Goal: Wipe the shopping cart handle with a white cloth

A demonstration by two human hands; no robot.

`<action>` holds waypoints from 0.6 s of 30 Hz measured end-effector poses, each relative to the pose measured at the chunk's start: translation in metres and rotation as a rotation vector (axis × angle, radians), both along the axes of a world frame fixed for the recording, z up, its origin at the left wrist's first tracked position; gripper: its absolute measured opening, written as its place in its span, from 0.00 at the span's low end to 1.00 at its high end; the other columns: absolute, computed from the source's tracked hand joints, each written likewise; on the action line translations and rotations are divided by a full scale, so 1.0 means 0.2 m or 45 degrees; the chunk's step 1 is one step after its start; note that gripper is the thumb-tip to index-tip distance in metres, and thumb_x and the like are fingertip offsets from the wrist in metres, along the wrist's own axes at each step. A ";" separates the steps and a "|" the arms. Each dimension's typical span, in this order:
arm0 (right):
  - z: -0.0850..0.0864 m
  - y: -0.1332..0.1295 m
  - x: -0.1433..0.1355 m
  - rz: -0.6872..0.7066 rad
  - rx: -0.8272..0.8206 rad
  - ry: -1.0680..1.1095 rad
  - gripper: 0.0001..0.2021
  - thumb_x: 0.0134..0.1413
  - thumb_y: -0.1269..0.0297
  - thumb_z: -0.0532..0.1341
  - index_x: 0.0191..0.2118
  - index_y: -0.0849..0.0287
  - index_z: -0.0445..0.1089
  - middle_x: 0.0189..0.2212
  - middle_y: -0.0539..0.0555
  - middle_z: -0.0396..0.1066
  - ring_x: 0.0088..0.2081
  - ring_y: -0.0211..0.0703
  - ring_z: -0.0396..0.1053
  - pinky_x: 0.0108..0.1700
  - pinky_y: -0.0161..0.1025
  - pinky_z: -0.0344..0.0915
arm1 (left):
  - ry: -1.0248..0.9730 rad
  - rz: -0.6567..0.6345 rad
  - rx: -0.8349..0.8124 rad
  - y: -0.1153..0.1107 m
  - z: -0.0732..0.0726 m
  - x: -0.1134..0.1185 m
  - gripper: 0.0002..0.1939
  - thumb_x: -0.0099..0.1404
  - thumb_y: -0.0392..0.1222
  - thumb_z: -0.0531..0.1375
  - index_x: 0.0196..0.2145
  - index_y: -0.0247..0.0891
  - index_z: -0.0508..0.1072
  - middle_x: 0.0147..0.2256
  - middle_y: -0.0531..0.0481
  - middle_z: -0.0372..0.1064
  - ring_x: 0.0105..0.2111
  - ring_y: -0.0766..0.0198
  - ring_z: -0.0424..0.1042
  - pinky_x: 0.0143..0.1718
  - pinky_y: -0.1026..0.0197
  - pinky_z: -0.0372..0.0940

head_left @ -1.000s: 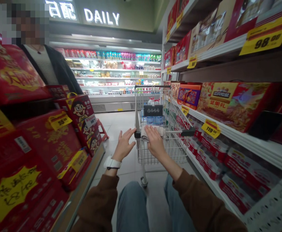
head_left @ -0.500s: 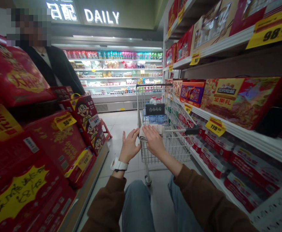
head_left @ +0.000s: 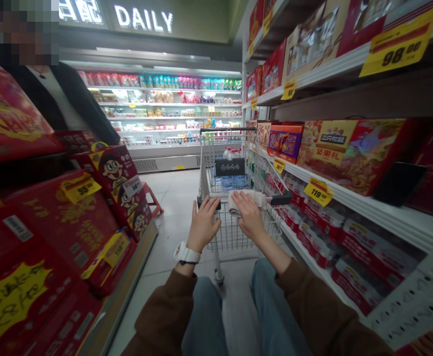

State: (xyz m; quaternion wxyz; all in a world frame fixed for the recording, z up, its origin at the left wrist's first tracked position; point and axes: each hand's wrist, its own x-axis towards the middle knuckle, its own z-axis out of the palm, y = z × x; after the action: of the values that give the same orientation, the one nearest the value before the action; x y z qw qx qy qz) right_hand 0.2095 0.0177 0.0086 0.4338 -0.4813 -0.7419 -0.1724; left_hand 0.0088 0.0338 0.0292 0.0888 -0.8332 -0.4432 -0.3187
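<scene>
A metal shopping cart [head_left: 226,242] stands right in front of my knees, its handle bar crosswise. My right hand [head_left: 249,215] presses a folded pale cloth [head_left: 235,205] onto the middle of the bar, its fingers curved over the fabric. At the bar's left black end cap [head_left: 216,203], my left hand [head_left: 204,225] rests with fingers stretched and thumb apart, holding nothing. Further inside the cart, blue-tinted packs of bottles [head_left: 231,180] show behind a black panel [head_left: 230,166].
Red gift boxes [head_left: 71,212] are stacked close on the left. On the right, shelves hold a nut gift box [head_left: 338,153], a dark phone [head_left: 400,183] and bottle packs [head_left: 372,247]. A person [head_left: 71,99] stands behind the left stack; a refrigerated display [head_left: 172,160] lies ahead.
My right hand and the cloth have slid right along the handle bar, away from my left hand. The left end cap has come into sight. The view has turned slightly.
</scene>
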 end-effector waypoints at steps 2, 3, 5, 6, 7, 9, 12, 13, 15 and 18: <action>0.01 0.00 0.00 0.086 -0.022 -0.091 0.44 0.37 0.83 0.51 0.66 0.61 0.59 0.66 0.56 0.59 0.69 0.44 0.51 0.70 0.52 0.50 | -0.003 0.016 0.033 -0.01 -0.01 0.06 0.33 0.61 0.35 0.53 0.65 0.45 0.60 0.64 0.48 0.61 0.67 0.50 0.53 0.69 0.36 0.40; 0.02 0.00 0.03 0.105 -0.027 -0.122 0.44 0.37 0.83 0.51 0.66 0.61 0.59 0.66 0.55 0.59 0.69 0.44 0.52 0.70 0.52 0.51 | -0.006 0.029 0.047 -0.02 -0.02 0.07 0.33 0.62 0.34 0.53 0.65 0.46 0.60 0.64 0.48 0.61 0.67 0.51 0.54 0.69 0.36 0.41; 0.03 -0.02 0.13 0.087 -0.017 -0.141 0.42 0.37 0.83 0.50 0.64 0.61 0.62 0.64 0.56 0.62 0.67 0.44 0.55 0.69 0.51 0.53 | -0.003 0.041 0.064 -0.02 -0.03 0.08 0.33 0.62 0.33 0.52 0.64 0.47 0.60 0.63 0.50 0.62 0.66 0.52 0.56 0.69 0.37 0.42; 0.04 -0.03 0.20 0.064 -0.003 -0.136 0.40 0.38 0.83 0.50 0.63 0.62 0.64 0.63 0.56 0.64 0.67 0.44 0.57 0.68 0.52 0.54 | 0.002 0.038 0.068 -0.02 -0.04 0.07 0.33 0.62 0.33 0.51 0.65 0.47 0.60 0.63 0.50 0.62 0.66 0.52 0.56 0.69 0.37 0.42; 0.05 -0.05 0.28 0.039 0.017 -0.125 0.38 0.39 0.82 0.50 0.62 0.62 0.65 0.62 0.57 0.66 0.65 0.45 0.59 0.68 0.51 0.56 | 0.004 0.034 0.072 -0.01 -0.04 0.07 0.33 0.62 0.33 0.51 0.65 0.47 0.59 0.63 0.50 0.62 0.66 0.52 0.55 0.69 0.37 0.41; 0.09 -0.10 0.42 0.015 0.072 -0.108 0.37 0.42 0.81 0.50 0.62 0.61 0.66 0.60 0.56 0.68 0.64 0.44 0.61 0.67 0.51 0.57 | -0.002 0.030 0.081 -0.01 -0.05 0.06 0.33 0.62 0.34 0.52 0.65 0.47 0.59 0.64 0.50 0.61 0.66 0.52 0.55 0.69 0.37 0.41; 0.14 -0.16 0.62 -0.096 0.238 0.001 0.35 0.47 0.79 0.49 0.63 0.58 0.64 0.62 0.54 0.65 0.67 0.44 0.57 0.68 0.53 0.55 | -0.020 0.026 0.085 0.00 -0.06 0.06 0.34 0.62 0.34 0.52 0.65 0.47 0.58 0.64 0.50 0.61 0.66 0.51 0.54 0.69 0.37 0.40; 0.14 -0.17 0.67 -0.152 0.289 0.050 0.34 0.47 0.79 0.50 0.63 0.58 0.64 0.63 0.54 0.65 0.67 0.45 0.56 0.68 0.54 0.54 | -0.028 0.026 0.085 0.01 -0.06 0.07 0.34 0.62 0.34 0.52 0.65 0.47 0.58 0.64 0.50 0.61 0.66 0.50 0.54 0.69 0.37 0.40; 0.13 -0.17 0.76 -0.247 0.318 0.123 0.34 0.46 0.78 0.50 0.61 0.58 0.66 0.61 0.55 0.66 0.66 0.46 0.58 0.68 0.55 0.54 | -0.043 0.026 0.083 0.01 -0.07 0.07 0.34 0.61 0.34 0.53 0.65 0.48 0.58 0.64 0.50 0.61 0.66 0.50 0.54 0.70 0.36 0.39; 0.04 -0.13 0.83 -0.308 0.197 0.161 0.35 0.42 0.79 0.50 0.60 0.60 0.67 0.60 0.57 0.68 0.64 0.47 0.62 0.67 0.53 0.57 | -0.054 0.025 0.081 0.02 -0.07 0.08 0.34 0.60 0.34 0.54 0.65 0.47 0.59 0.64 0.50 0.61 0.66 0.50 0.54 0.70 0.37 0.38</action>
State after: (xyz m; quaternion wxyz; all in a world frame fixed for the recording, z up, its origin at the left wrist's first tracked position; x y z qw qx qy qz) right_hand 0.3747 -0.0081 0.0174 0.4915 -0.5421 -0.6343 -0.2496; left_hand 0.0243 0.0375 0.0142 0.1091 -0.8185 -0.4427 -0.3494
